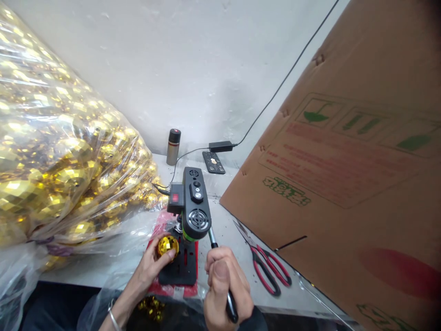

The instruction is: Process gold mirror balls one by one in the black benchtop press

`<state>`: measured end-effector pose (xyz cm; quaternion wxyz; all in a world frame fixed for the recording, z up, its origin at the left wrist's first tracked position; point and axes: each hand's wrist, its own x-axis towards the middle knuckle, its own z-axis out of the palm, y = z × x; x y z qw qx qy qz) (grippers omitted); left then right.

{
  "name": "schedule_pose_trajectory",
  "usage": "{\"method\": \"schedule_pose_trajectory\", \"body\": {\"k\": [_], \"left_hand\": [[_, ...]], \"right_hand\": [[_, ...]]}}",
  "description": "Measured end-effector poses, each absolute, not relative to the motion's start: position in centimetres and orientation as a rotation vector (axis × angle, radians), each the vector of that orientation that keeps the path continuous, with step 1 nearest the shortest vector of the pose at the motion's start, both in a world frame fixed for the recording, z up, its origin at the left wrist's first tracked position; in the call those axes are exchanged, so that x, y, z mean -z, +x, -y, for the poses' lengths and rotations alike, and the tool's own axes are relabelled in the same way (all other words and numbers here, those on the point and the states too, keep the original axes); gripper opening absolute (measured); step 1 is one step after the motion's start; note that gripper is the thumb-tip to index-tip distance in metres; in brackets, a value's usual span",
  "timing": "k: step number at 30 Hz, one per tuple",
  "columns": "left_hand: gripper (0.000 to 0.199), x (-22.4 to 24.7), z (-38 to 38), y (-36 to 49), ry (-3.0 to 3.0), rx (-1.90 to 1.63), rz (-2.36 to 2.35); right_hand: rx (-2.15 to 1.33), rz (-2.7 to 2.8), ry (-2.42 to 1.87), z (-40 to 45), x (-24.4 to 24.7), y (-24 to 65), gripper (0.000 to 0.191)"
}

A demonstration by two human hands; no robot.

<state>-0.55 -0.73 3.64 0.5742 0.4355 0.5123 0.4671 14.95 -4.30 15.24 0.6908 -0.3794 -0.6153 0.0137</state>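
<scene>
A small gold mirrored ball (167,247) is held between the thumb and fingers of my left hand (154,261), over the left side of a black machine's slotted base plate (186,271). The machine's upright black head (196,197) rises above and behind the ball. My right hand (225,285) is wrapped round the black grip of a lever (231,308), whose metal rod runs up to the right side of the machine. Under the base lies a red sheet (193,289) with clear plastic.
Large clear bag (86,170) of gold balls on the left. Cardboard box (337,161) on the right, red-handled scissors (267,266) beside it. Behind the machine are a bottle (173,148), a phone (214,162) and a power adapter (221,146) with its cable. More gold pieces (151,308) lie below the table edge.
</scene>
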Motion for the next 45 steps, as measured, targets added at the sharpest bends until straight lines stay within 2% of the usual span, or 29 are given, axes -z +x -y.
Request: {"method": "schedule_pose_trajectory", "body": {"k": [13, 22, 26, 33, 45], "left_hand": [[0.044, -4.0, 1.3, 1.0, 1.789, -1.023, -1.438], [0.038, -5.9, -0.6, 0.8, 1.951, -0.757, -1.423], [0.034, -5.0, -0.7, 1.9, 1.977, -0.861, -1.464], [0.039, -1.2, 0.0, 2.9, 1.948, -1.046, -1.462], [0.043, -1.1, -0.2, 3.0, 1.944, -1.004, -1.421]], "right_hand": [[-0.01, 1.412, -0.881, 4.3, -15.7, 15.0, 0.033], [-0.036, 1.424, -0.878, 4.4, -15.4, 15.2, 0.033], [-0.055, 1.422, -0.874, 4.5, -15.2, 15.3, 0.032], [-0.035, 1.425, -0.888, 4.6, -15.7, 15.2, 0.032], [-0.008, 1.344, -1.03, 5.4, -13.5, 14.1, 0.037]]}}
